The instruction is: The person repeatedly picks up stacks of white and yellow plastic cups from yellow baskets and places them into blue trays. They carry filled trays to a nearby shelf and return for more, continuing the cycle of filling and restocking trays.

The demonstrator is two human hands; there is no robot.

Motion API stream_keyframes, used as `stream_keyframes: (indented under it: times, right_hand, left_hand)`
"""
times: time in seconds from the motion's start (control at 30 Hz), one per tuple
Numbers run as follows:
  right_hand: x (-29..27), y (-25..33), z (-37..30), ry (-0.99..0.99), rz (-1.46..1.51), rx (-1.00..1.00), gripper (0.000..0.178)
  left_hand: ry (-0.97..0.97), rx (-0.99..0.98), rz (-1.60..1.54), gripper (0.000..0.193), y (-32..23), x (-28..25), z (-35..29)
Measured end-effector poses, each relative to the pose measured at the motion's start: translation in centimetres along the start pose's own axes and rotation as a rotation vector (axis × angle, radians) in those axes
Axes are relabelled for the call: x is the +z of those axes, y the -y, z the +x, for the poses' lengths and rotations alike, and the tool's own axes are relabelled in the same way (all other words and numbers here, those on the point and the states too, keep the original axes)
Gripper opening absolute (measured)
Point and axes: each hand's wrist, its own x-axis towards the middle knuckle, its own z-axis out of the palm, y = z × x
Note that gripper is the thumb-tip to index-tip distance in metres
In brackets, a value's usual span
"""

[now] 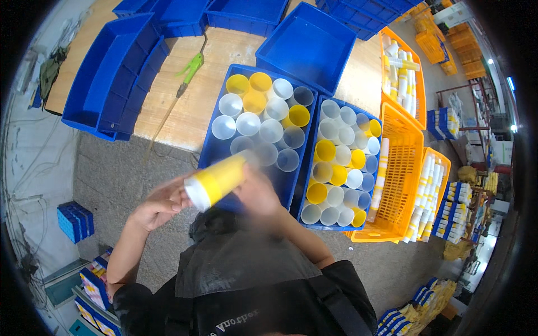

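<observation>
A cylinder of yellow and white plastic (216, 180), which looks like a short stack of cups, is held at a tilt in front of my chest. My right hand (259, 191), smeared by motion, wraps round its upper end. Fingers of my left hand (165, 201) are at its lower white end, partly hidden behind it. Just beyond, a blue bin (210, 134) holds several upright white, clear and yellow open-mouthed cups, with its near end blurred and partly covered by my right hand. To its right, a second blue bin (315, 126) is packed with similar cups.
Blue bins (305, 47) stand along the wooden table (185, 120), with a green-handled tool (193, 68) between them. Orange crates (400, 168) on the right hold long white and yellow stacks (427, 196). A blue crate stack (75, 222) sits on the floor at left.
</observation>
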Motion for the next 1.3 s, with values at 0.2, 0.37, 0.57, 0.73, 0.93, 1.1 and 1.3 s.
stream_keyframes:
  times: [0.2, 0.37, 0.57, 0.73, 0.93, 1.1, 1.3]
  right_hand:
    - [4.1, 4.0, -2.4, -0.162, -0.180, -0.314, 0.032]
    - [0.6, 6.8, -4.3, -0.321, -0.230, -0.244, 0.038]
    - [-5.6, 3.6, -4.5, -0.447, 0.112, 0.157, 0.066]
    - [-5.4, 3.4, -6.1, -0.554, 0.528, 0.126, 0.075]
    - [-3.9, 3.5, -10.3, -0.353, 0.017, 0.100, 0.063]
    - [-2.2, 5.3, -11.9, -0.407, -0.208, -0.045, 0.051]
    - [-3.2, 15.6, -19.1, -0.253, -0.536, -0.381, 0.043]
  left_hand:
    - [-0.513, 0.573, 0.639, 0.024, 1.0, 0.5, 1.8]
    - [-0.616, 0.576, 1.213, 0.029, 1.8, -2.1, 1.2]
    - [-0.675, 0.395, 1.561, 0.037, 5.4, -3.7, 7.5]
    - [-0.621, 0.661, 1.610, 0.042, 3.6, -0.8, 7.2]
    - [-0.281, 0.431, 1.326, 0.038, 4.1, 2.5, 6.1]
    - [-0.317, 0.254, 1.211, 0.038, 10.5, 3.1, 12.6]
    - [-0.538, 0.244, 1.039, 0.045, 11.7, 3.9, 11.8]
